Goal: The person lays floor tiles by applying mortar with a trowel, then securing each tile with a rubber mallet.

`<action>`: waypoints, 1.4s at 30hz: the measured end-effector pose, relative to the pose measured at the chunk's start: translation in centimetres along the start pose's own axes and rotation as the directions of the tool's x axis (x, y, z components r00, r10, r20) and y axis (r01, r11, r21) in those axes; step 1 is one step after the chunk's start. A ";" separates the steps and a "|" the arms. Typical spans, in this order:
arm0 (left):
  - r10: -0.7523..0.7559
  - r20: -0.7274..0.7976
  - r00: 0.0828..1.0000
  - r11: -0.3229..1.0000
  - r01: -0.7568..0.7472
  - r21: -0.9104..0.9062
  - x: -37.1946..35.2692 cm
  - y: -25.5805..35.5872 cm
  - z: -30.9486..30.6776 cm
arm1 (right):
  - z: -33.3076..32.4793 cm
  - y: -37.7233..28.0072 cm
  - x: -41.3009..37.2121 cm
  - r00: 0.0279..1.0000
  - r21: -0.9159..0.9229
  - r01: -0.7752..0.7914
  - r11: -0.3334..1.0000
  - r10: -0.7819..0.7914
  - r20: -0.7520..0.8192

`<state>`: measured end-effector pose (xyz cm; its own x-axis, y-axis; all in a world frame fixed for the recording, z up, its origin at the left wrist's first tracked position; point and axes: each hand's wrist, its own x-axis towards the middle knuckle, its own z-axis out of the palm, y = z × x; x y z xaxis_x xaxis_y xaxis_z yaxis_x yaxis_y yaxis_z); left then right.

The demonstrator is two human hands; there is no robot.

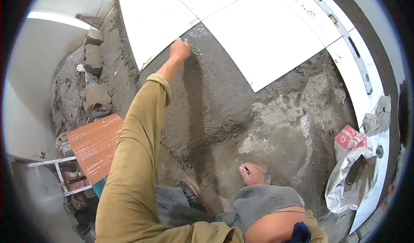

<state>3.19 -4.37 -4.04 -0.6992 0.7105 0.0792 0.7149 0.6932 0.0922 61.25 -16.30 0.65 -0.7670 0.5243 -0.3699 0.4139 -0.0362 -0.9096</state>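
My left hand [180,50] reaches far forward in a khaki sleeve, its fingers closed around a small thing with a blue end [183,39]. Most of that thing is hidden by the fingers. Beneath the hand lies a bed of grey mortar [224,83], wet and shiny close to the corner where the white tiles meet. One white tile [159,18] is just left of the hand, another white tile [263,40] to its right. Low in the view, my right hand [253,174] is curled into a fist beside my grey-trousered knee, over the rough floor; what it holds, if anything, I cannot tell.
A spirit level [345,31] lies along the tiles at the right. Below it are a red and white packet [351,138] and a crumpled white sack [334,191]. At left, an orange-brown board [97,143] sits near several rough blocks [92,59] along the wall.
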 end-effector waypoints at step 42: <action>-0.883 0.321 0.342 0.258 0.926 -0.277 -51.9 -29.6 -46.4 | -6.6 -5.2 5.2 0.927 -0.394 0.372 0.841 -0.313 0.208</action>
<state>17.85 -67.39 35.19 -0.8671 -0.3302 -0.3728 -0.4657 0.8029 0.3720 58.38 -7.74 4.69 -0.9422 0.3204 -0.0978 0.2557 0.4994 -0.8278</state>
